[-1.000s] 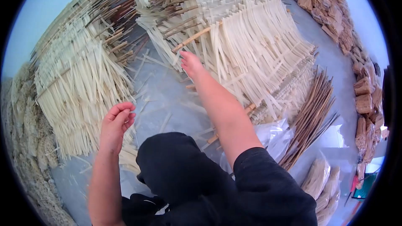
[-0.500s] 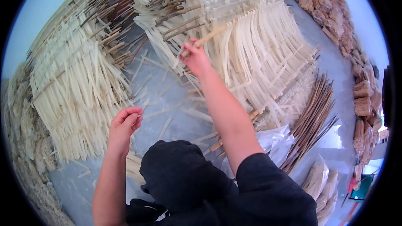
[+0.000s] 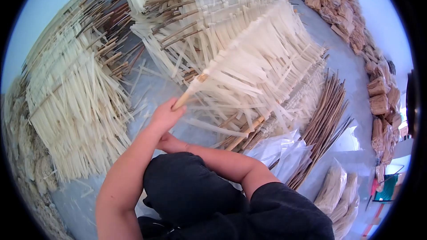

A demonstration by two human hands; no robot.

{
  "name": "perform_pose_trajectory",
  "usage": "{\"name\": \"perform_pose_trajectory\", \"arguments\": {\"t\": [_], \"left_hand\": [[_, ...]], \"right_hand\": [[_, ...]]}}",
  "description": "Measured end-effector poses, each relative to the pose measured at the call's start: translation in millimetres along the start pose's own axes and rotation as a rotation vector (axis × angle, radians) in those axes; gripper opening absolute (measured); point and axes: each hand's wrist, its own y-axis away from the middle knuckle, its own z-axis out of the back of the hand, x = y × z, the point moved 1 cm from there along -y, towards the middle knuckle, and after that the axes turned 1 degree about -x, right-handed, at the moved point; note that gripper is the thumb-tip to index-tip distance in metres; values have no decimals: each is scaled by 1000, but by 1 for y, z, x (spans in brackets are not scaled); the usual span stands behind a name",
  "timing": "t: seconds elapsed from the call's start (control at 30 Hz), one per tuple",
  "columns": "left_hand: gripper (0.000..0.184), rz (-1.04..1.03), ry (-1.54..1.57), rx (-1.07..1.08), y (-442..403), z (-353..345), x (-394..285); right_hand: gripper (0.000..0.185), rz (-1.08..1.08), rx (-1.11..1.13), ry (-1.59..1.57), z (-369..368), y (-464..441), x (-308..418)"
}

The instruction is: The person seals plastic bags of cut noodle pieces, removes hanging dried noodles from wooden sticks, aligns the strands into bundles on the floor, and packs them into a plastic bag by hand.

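Note:
My left hand point(image 3: 167, 114) is closed round the bare end of a wooden stick point(image 3: 183, 100). The stick slants up and to the right, and a row of pale, flat, noodle-like strips point(image 3: 244, 66) hangs over it. These strips spread across a thick pile of similar loaded sticks. My right hand point(image 3: 172, 143) is close to my body, crossed just below my left wrist. My left forearm hides part of it, and its fingers do not show clearly.
Another heap of strip-covered sticks point(image 3: 75, 102) lies on the left. To the right are a bundle of bare sticks point(image 3: 322, 120), clear plastic sheeting point(image 3: 282, 149) and filled plastic bags point(image 3: 336, 191). Brown packages point(image 3: 378, 93) line the right wall. Loose strips litter the grey floor point(image 3: 147, 86).
My left hand has moved up and right and taken hold of the stick's end. The stick's end has come down towards me. My right hand has let go of it and drawn back.

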Motion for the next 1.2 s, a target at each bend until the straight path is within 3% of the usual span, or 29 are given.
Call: {"name": "perform_pose_trajectory", "arguments": {"t": [0.07, 0.13, 0.23, 0.3, 0.37, 0.43, 0.5, 0.57, 0.6, 0.67, 0.7, 0.77, 0.8, 0.9, 1.0, 1.07, 1.17, 1.2], "left_hand": [[38, 49, -61, -25, 9, 3, 17], [38, 98, -82, -83, 31, 3, 50], [39, 135, -66, -152, 82, 9, 91], [34, 248, 25, -190, 113, 12, 124], [29, 232, 137, -225, 145, 25, 136], [25, 254, 98, -271, 174, 41, 149], [27, 251, 129, -330, 200, 62, 134], [27, 236, 117, -386, 227, 81, 147], [27, 235, 115, -389, 243, 91, 148], [28, 284, -15, -441, 275, 110, 150], [28, 287, -14, -450, 292, 118, 156], [27, 297, -18, -443, 325, 131, 171], [27, 319, -14, -464, 338, 136, 181], [17, 401, -528, -597, 361, 143, 188], [9, 552, -457, -705, 351, 123, 180], [14, 241, -565, -691, 340, 102, 209], [22, 290, -427, -733, 348, 88, 230], [22, 291, -417, -734, 353, 89, 237]], "right_hand": [[36, 4, 42, -39, 1, 6, -2], [27, -338, 232, 217, 14, 19, -8], [23, -334, 162, 426, 34, 47, 25], [23, -240, 17, 558, 42, 71, 64], [24, -13, -272, 547, 33, 90, 118], [38, 477, -325, 1243, 34, 88, 171], [56, 750, -318, 1738, 20, 69, 216], [69, 728, -208, 1920, 6, 46, 239], [69, 732, -209, 1919, 3, 32, 244], [52, 935, -70, 2070, -8, 5, 248], [52, 943, -63, 2066, -10, -9, 243], [30, 670, 374, 2004, -12, -37, 217], [30, 684, 403, 1986, -19, -47, 202], [22, 810, 370, 1892, -47, -66, 143], [25, 777, 520, 1677, -71, -74, 79], [29, 497, 628, 1644, -82, -76, 52], [38, 627, 612, 1559, -76, -77, 53], [43, 744, 489, 1544, -73, -75, 75]]}}
